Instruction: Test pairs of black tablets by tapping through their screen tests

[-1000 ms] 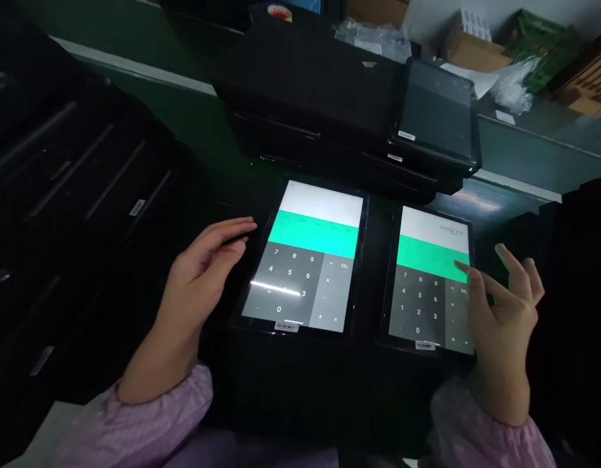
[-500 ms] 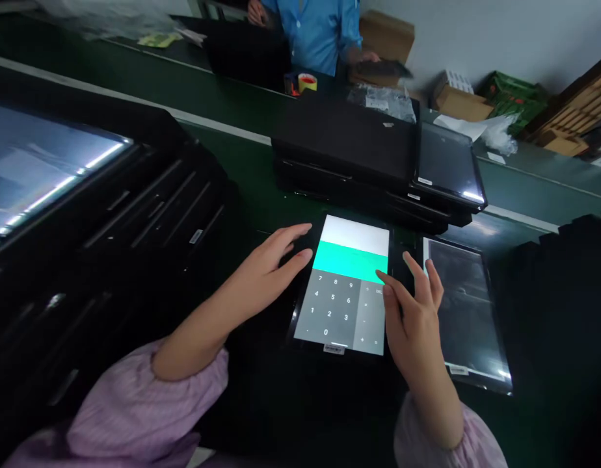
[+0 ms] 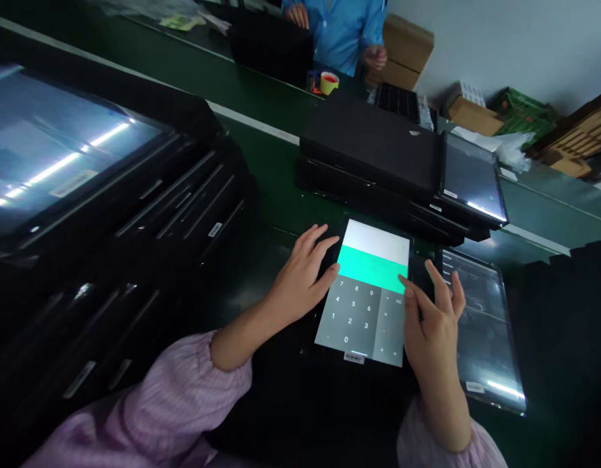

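1. Reaching in from the lower left, the left forearm slanted up and to the right out of a gathered purple sleeve [image 3: 198, 383], wrist nearly straight.
2. The left hand [image 3: 300, 279] lay back upward, its fingers loosely spread and bent toward the upper left edge of the lit tablet [image 3: 361, 312]. Its thumb stuck out lower, the tip at that same edge; whether it pressed there, I could not tell. It had hold of nothing.
3. The right hand [image 3: 433, 325] rose from below at the tablet's right side, forearm tilted slightly leftward. Its index finger pointed left, the tip over the right end of the green band on the screen; contact was unclear. The thumb stood just below the index finger, and the other fingers were lifted and curved, well parted. It gripped nothing either.
4. The lit tablet lay face up between the two hands, showing a calculator keypad.
5. A dark-screened tablet [image 3: 490, 338] lay just right of it, partly behind the right hand.
6. Beyond both sat a stack of black devices [image 3: 373, 140].
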